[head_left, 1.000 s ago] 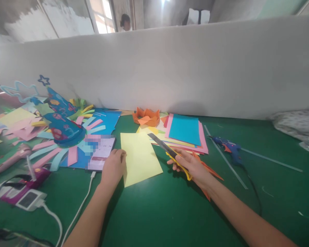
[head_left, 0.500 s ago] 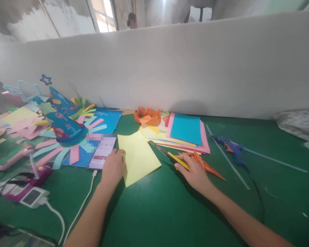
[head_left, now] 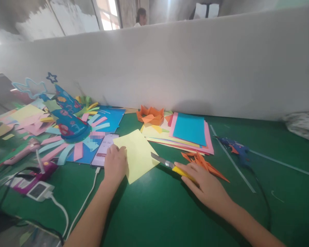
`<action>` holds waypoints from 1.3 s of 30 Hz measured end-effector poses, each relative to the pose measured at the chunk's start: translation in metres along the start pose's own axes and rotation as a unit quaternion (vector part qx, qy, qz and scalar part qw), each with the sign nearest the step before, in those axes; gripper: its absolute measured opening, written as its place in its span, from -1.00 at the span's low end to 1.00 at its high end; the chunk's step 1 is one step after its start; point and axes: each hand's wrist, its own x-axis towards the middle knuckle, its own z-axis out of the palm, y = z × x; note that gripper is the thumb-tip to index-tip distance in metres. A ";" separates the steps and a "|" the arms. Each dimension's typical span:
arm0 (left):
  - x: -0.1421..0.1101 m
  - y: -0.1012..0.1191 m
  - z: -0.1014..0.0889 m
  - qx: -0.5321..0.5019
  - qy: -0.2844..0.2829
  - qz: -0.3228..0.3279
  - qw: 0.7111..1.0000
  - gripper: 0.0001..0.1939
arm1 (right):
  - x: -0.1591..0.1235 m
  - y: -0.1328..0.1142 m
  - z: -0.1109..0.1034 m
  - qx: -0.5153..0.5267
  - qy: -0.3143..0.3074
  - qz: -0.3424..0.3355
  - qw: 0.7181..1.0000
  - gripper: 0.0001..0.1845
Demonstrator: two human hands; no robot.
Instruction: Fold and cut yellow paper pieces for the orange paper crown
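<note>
My left hand [head_left: 115, 163] grips the left edge of a pale yellow sheet of paper [head_left: 137, 154] with curled fingers, beside a phone [head_left: 103, 149] that it partly covers. My right hand [head_left: 206, 185] is closed around the yellow handle of a utility knife [head_left: 167, 163]. The knife's blade is out and points left, its tip over the sheet's right side; whether it touches the paper I cannot tell. Just behind my right hand lies a folded orange paper piece [head_left: 206, 166].
Behind the sheet are an orange paper crown [head_left: 150, 116] and a stack of coloured paper [head_left: 189, 128]. Blue cone hats [head_left: 72, 125] with paper strips stand at left, near a pink glue gun [head_left: 23, 152] and a power strip [head_left: 39, 190]. A blue glue gun [head_left: 237, 151] lies at right.
My right hand has turned the knife and brought its blade lower, over the sheet's right side. The sheet has turned slightly under my left hand. The whole view has shifted a little.
</note>
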 end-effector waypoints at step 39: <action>0.007 0.037 0.036 -0.213 -0.008 0.216 0.953 -0.70 | -0.010 -0.013 0.012 -0.189 -0.044 -0.058 0.979 -0.58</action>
